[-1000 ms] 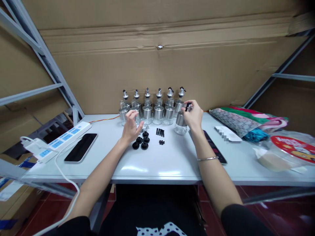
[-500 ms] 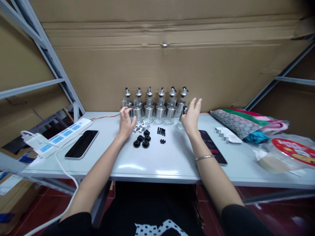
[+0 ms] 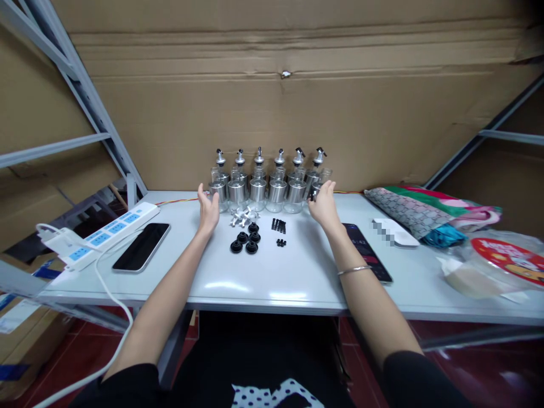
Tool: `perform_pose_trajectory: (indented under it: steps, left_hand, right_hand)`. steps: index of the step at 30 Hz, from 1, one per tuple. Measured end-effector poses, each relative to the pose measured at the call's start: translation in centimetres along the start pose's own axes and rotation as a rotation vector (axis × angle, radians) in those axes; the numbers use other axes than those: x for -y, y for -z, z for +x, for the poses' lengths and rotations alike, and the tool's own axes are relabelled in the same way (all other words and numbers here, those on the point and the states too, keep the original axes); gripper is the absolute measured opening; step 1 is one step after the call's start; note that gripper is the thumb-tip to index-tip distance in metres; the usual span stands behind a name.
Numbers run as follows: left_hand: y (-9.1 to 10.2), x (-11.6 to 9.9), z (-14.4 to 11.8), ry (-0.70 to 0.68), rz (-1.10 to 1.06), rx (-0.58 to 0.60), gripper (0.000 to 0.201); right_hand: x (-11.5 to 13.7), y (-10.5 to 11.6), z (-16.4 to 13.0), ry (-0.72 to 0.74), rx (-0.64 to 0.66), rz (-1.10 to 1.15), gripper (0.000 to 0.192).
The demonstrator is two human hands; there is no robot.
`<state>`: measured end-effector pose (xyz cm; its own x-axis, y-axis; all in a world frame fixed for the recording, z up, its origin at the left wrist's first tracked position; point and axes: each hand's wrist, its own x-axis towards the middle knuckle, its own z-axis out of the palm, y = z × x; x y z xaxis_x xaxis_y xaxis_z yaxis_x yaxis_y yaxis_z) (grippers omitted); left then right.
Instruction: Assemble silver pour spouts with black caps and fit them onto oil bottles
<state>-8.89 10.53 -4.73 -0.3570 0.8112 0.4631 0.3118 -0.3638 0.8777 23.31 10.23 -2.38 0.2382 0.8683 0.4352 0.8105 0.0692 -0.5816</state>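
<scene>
My left hand point(image 3: 208, 213) is open, thumb and fingers apart, at the left end of the front bottle row, beside the leftmost front glass bottle point(image 3: 219, 190). At the other end, my right hand point(image 3: 324, 205) has its fingers stretched out around the side of the rightmost front glass bottle point(image 3: 325, 174), partly hiding it; I cannot tell whether they touch. A small dark patch shows by its thumb, too unclear to name. The front bottles have silver sleeves and bare necks. Behind them stand bottles with silver pourer tops point(image 3: 259, 156).
Before the bottles lie white-and-clear small parts point(image 3: 243, 216), black round stoppers point(image 3: 242, 238), black tubes point(image 3: 279, 225) and tiny black caps point(image 3: 281, 242). A phone point(image 3: 142, 247) and power strip point(image 3: 114, 229) lie left; another phone point(image 3: 366, 249), a patterned cloth bag point(image 3: 419, 212) and a lidded tub point(image 3: 488, 272) right.
My left hand has moved left, away from the white parts, uncovering the leftmost front bottle. My right hand has lowered slightly, and the rightmost front bottle's neck now shows above it.
</scene>
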Motion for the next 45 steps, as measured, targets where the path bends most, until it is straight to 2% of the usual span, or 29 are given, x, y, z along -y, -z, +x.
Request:
perform_pose_trajectory:
  steps: [6, 15, 23, 26, 30, 33, 38, 42, 45]
  left_hand:
    - [-0.1, 0.2, -0.4, 0.0, 0.039, 0.118, 0.067]
    - [-0.3, 0.2, -1.0, -0.001, 0.113, 0.204, 0.084]
    - [-0.4, 1.0, -0.8, -0.012, 0.103, 0.221, 0.088]
    - [-0.4, 1.0, -1.1, -0.05, 0.123, 0.206, 0.088]
    - [-0.8, -0.4, -2.2, -0.233, 0.237, 0.133, 0.083]
    - [-1.2, -2.7, -3.4, -0.459, 0.292, 0.093, 0.069]
    - [-1.9, -5.9, -5.5, -0.783, 0.347, 0.191, 0.051]
    - [-2.6, -6.4, -6.8, -0.903, 0.518, 0.296, 0.034]
    - [-2.7, -6.4, -7.2, -0.893, 0.582, 0.352, 0.032]
  right_hand:
    - [-0.3, -0.6, 0.0, -0.025, 0.001, 0.034, 0.086]
    - [1.2, -0.7, -1.2, -0.125, 0.048, 0.018, 0.091]
    - [1.4, -1.5, -1.2, -0.165, 0.142, 0.046, 0.091]
    - [1.3, -1.6, -1.1, -0.13, 0.087, 0.077, 0.082]
    - [2.6, -0.3, -1.3, 0.003, -0.086, 0.213, 0.048]
    - [4.5, 1.0, -2.0, 0.11, -0.157, 0.43, 0.046]
    - [7.4, 1.2, -4.5, 0.299, -0.052, 0.548, 0.061]
    - [9.1, 0.0, -6.6, 0.465, 0.109, 0.507, 0.039]
    - [10.2, -0.6, -7.7, 0.577, 0.15, 0.334, 0.032]
